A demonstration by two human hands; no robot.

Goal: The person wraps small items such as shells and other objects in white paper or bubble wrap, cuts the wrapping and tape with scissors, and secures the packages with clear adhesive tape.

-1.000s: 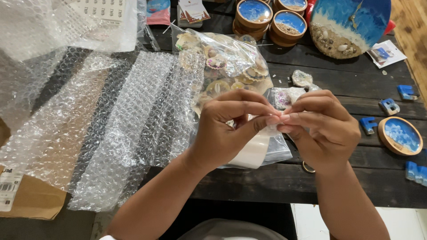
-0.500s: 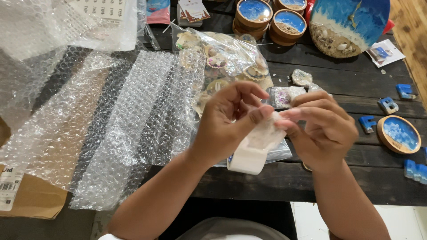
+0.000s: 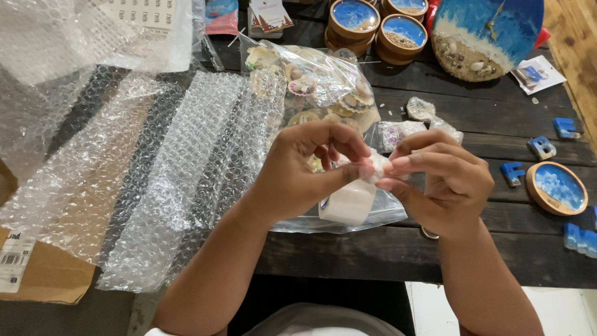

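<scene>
Tape roll (image 3: 348,202) (white) — pinched between both hands' fingers (image 3: 348,171).

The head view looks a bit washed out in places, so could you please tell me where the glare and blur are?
Head view: glare whitens the bubble wrap and the clear bag of shells; the roll of tape and both hands, left hand and right hand, are sharp; the dark table is evenly lit, without hard shadows.

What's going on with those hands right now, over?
Left hand and right hand together pinching a small wrapped piece. White tape roll hanging under the left thumb. Bag of shells behind, bubble wrap alongside; nothing blocking.
</scene>
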